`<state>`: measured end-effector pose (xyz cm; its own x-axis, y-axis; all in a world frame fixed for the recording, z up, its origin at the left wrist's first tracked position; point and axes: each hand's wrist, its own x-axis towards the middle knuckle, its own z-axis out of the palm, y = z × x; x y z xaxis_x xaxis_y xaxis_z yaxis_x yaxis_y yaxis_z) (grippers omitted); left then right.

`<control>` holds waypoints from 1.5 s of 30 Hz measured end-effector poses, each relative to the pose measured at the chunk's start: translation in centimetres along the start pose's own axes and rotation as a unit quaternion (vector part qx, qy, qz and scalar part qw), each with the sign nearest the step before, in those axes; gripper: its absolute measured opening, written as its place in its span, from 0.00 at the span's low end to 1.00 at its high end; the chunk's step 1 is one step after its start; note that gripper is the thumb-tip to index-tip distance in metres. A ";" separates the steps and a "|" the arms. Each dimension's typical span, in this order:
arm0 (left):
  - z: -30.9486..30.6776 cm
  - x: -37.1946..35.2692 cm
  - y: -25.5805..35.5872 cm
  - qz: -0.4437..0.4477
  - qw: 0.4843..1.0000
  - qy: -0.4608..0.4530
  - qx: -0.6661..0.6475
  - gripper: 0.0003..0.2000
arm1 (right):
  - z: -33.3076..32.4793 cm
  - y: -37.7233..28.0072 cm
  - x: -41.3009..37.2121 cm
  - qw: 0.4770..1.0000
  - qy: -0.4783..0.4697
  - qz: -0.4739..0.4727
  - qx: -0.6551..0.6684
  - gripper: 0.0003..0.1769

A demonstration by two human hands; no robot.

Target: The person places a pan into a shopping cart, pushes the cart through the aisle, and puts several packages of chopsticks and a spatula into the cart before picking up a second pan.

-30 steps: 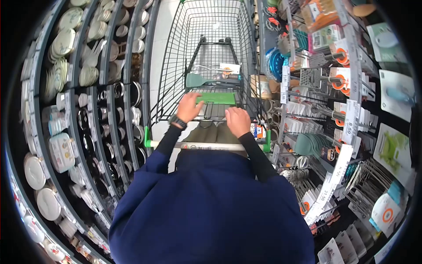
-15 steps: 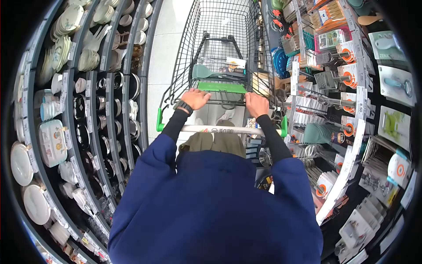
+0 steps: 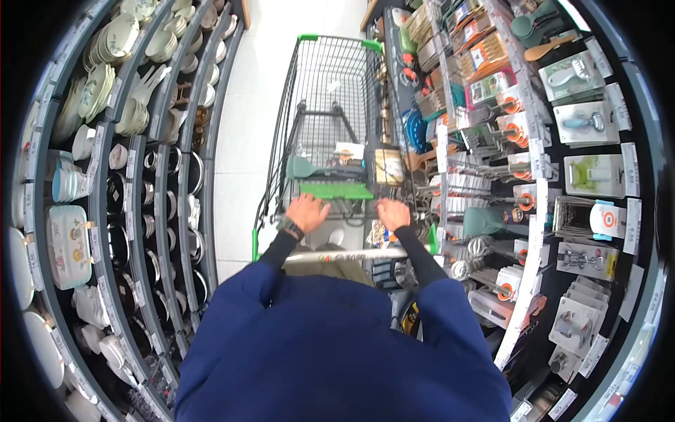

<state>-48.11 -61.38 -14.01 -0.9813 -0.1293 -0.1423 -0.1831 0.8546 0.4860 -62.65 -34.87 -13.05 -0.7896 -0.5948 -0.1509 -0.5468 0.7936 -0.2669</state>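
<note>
A wire shopping cart (image 3: 287, 119) with green trim stands before me in the aisle. My left hand (image 3: 307, 213), with a dark watch at the wrist, curls over the cart's rear edge left of the green seat flap (image 3: 336, 191). To the right of the flap, my right hand (image 3: 392, 214) is closed on the same edge. Both forearms cross over the white handlebar (image 3: 344, 257). Behind the flap lies a green-headed kitchen utensil (image 3: 301, 167) with a dark handle, beside a white card (image 3: 349, 150). Undersides of both hands are hidden.
Shelves of plates and bowls (image 3: 119, 35) line the left side, with a patterned tray (image 3: 68, 246) lower down. On the right hang packaged kitchen tools (image 3: 576, 126), with a wooden spoon (image 3: 548, 48) above. Pale tiled floor (image 3: 239, 148) runs along the cart's left.
The view has shifted, so the cart and hands appear lower and slightly left, and the cart's green front corners now show. Both hands stay on the cart's rear edge.
</note>
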 end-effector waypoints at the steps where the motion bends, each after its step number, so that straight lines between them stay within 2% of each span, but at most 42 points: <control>1: -0.3 -0.9 0.5 0.009 0.999 0.034 -0.002 0.20 | -0.2 -0.3 -0.8 1.000 0.000 -0.010 0.007 0.18; 6: 0.4 -4.5 1.5 0.048 0.989 0.137 -0.025 0.14 | -1.7 -2.4 -4.3 0.999 -0.030 0.018 0.028 0.16; 10: 0.2 -6.9 2.3 0.035 0.993 0.101 -0.047 0.13 | -1.2 -2.8 -6.9 0.999 -0.020 0.019 0.039 0.15; 12: 0.4 -7.9 2.6 0.021 0.995 0.049 -0.084 0.15 | -1.0 -3.1 -8.0 0.999 -0.027 0.039 0.019 0.15; 14: 1.5 -8.9 2.5 0.030 0.995 0.046 -0.088 0.15 | -0.8 -3.4 -9.1 0.997 -0.040 0.061 0.034 0.15; 18: 1.8 -10.2 2.3 0.042 0.995 0.051 -0.068 0.13 | -0.5 -4.3 -10.6 0.996 -0.013 0.048 0.069 0.16; 19: 1.7 -10.3 2.1 0.046 0.996 0.041 -0.059 0.14 | -0.8 -5.0 -10.9 0.995 -0.052 0.071 0.043 0.18; 20: 1.9 -10.9 2.0 0.044 0.997 0.029 -0.052 0.14 | -0.4 -5.6 -10.6 0.995 -0.056 0.066 0.043 0.18; 22: 2.2 -11.2 1.8 0.035 0.998 0.007 -0.058 0.16 | 0.4 -7.2 -10.7 0.996 -0.002 -0.081 0.026 0.19; 23: 2.2 -11.0 1.6 0.032 0.998 -0.010 -0.060 0.17 | 0.9 -8.4 -10.8 0.993 -0.029 -0.082 0.082 0.23; 26: 3.4 -11.0 0.5 0.055 0.997 0.002 -0.054 0.18 | 1.6 -9.3 -10.1 0.984 -0.052 -0.093 0.143 0.22; 27: 3.9 -10.8 0.1 0.045 0.996 -0.050 -0.057 0.20 | 1.0 -9.7 -9.7 0.983 -0.085 -0.089 0.138 0.21; 29: 5.2 -10.8 -0.4 0.048 0.995 -0.072 -0.057 0.20 | 1.2 -9.5 -9.1 0.977 -0.126 -0.078 0.150 0.20; 31: 6.8 -10.2 -1.1 0.072 0.992 -0.078 -0.074 0.22 | 1.5 -9.5 -8.5 0.979 -0.120 -0.053 0.155 0.21; 34: 7.8 -7.8 -1.2 0.105 0.977 -0.106 -0.153 0.23 | 2.1 -9.7 -8.4 0.986 -0.037 -0.039 0.159 0.18; 37: 8.5 -3.8 -1.2 0.062 0.972 -0.102 -0.203 0.23 | 2.9 -9.4 -8.2 0.987 -0.006 -0.019 0.158 0.16; 39: 9.4 -0.7 -1.7 0.058 0.961 -0.121 -0.242 0.22 | 2.7 -9.5 -8.0 0.987 -0.024 -0.002 0.159 0.17; 42: 6.5 3.9 -1.0 0.044 0.959 -0.145 -0.239 0.21 | 2.9 -9.4 -7.7 0.986 -0.023 0.019 0.166 0.18; 43: 7.2 5.0 -1.5 0.039 0.957 -0.154 -0.241 0.21 | 2.7 -9.5 -7.5 0.985 -0.023 0.020 0.168 0.18; 45: 9.1 6.3 -2.6 -0.077 0.960 -0.050 -0.264 0.19 | 3.0 -9.5 -7.0 0.984 0.003 0.022 0.175 0.15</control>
<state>-53.24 -59.81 -23.98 -0.9346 -0.1625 -0.3163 -0.3555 0.4517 0.8183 -51.09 -38.60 -12.34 -0.8124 -0.5593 -0.1647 -0.3834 0.7253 -0.5718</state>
